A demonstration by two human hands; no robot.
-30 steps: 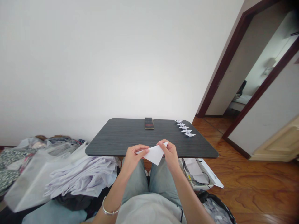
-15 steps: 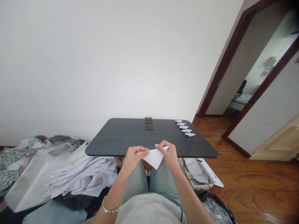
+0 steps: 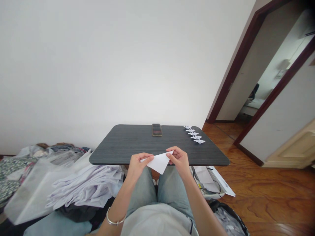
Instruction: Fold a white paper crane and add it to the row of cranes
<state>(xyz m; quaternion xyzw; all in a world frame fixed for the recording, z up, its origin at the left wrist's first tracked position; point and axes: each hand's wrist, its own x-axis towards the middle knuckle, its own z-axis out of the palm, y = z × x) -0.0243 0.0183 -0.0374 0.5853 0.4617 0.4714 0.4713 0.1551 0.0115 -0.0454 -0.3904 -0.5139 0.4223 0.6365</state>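
Note:
A white sheet of paper (image 3: 159, 162), folded into a triangle, hangs point down between my hands just in front of the near table edge. My left hand (image 3: 140, 164) pinches its left corner between thumb and fingers. At the upper right corner, my right hand (image 3: 178, 160) grips the paper between thumb and fingertips. Several small white paper cranes (image 3: 196, 137) stand in a slanting row on the right side of the dark table (image 3: 133, 144).
A phone-like dark object (image 3: 157, 129) lies at the table's far edge. Piled clothes (image 3: 86, 185) are at my left. Under the table's right side sits a box (image 3: 208, 182) with cables and paper; a black bag (image 3: 228, 218) of scraps stands closer to me.
The folded paper has shifted slightly left and tilted, its right corner higher. My right thumb and fingers have changed their hold near that corner, and my left hand has moved slightly left.

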